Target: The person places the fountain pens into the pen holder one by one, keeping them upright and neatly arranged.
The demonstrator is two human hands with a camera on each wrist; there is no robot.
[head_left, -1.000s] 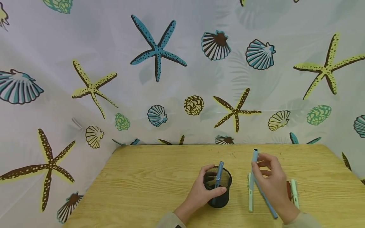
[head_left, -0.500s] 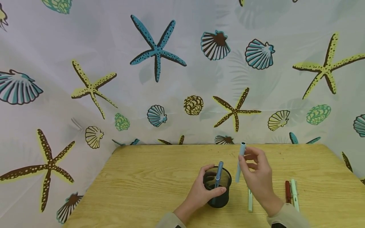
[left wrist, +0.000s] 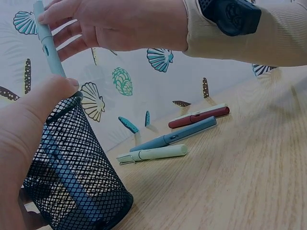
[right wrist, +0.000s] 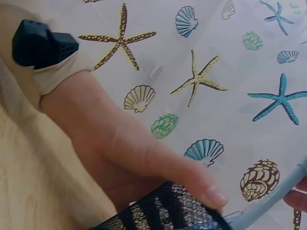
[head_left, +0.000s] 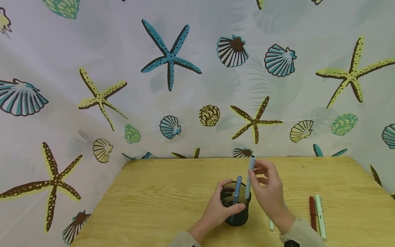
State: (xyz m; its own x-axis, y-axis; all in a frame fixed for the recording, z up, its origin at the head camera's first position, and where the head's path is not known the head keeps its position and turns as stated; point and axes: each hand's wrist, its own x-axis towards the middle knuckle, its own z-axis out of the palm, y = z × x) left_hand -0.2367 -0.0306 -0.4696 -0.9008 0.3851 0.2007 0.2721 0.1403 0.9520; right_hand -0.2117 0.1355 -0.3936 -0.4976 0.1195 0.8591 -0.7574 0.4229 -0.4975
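Observation:
My left hand (head_left: 216,209) grips a black mesh pen cup (head_left: 237,220) round its side, thumb near the rim. A dark blue pen (head_left: 237,190) leans inside the cup, cap end up. My right hand (head_left: 269,190) pinches a light blue pen (head_left: 251,171) between thumb and fingers and holds it upright. The lower end of that pen overlaps the cup's right rim in the head view. In the left wrist view, the light blue pen (left wrist: 50,50) slants down behind the left thumb, at the cup's mouth.
On the wooden table (head_left: 154,199) lie a pale green pen (left wrist: 160,152) and a blue pen (left wrist: 182,134), both mostly behind my right hand in the head view. Farther right, a dark red pen (head_left: 312,209) lies beside a mint pen (head_left: 321,219). A shell-patterned curtain (head_left: 191,82) borders the table.
My right hand has carried the light blue pen left, from above the pens on the table to the cup's mouth. The left hand and the cup have stayed in place.

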